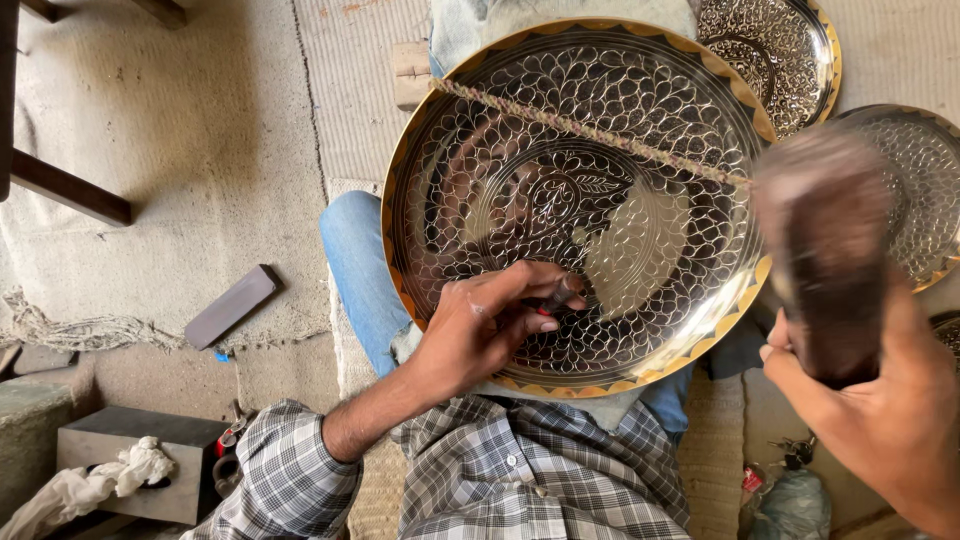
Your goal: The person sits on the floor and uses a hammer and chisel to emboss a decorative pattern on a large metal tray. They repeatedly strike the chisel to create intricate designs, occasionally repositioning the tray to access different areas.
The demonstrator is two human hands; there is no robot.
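Tray: we are seeing a large round engraved metal tray lying tilted across our lap, a twisted cord crossing its upper part.
Mallet: we are gripping a blurred wooden mallet in our right hand, fingers clenched around its handle, beside the tray's right rim.
Chisel: we are pinching a small dark chisel in our left hand, its tip touching the tray's lower centre.
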